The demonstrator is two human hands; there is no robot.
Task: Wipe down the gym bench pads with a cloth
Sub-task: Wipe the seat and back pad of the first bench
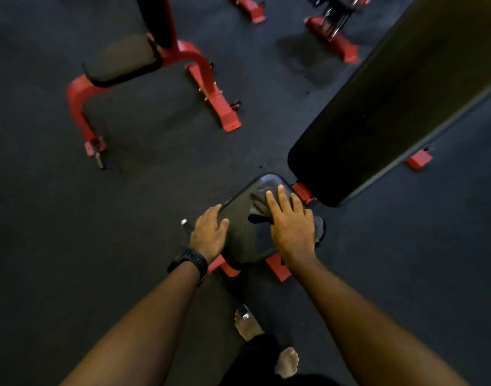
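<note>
Closest to the camera are two bare feet (287, 360) on the dark gym floor (71, 218), with black trousers just above them. Both forearms reach forward from there, and there's a black watch (189, 261) on the left wrist.

The left hand (209, 232) is on the left edge of the seat pad (244, 240). The thumb lies on top and the fingers are curled over the side, so it looks like it's gripping the pad. The right hand (291, 224) is flat with its fingers straight and slightly spread, pressing a grey cloth (259, 204) down onto the right half of the same seat pad. The cloth is bunched up, sticking out past the fingertips and also at the pad's right edge.

Red frame feet (277, 267) poke out from under the seat. Just past the seat, a red bracket (303, 192) sits in the gap before the long black back pad (392, 107), which runs away toward the upper right.

Further off on the left is another bench with a red frame (194, 59) and a dark pad (127, 57). More red equipment (333, 40) at the top is too blurry to make out.
</note>
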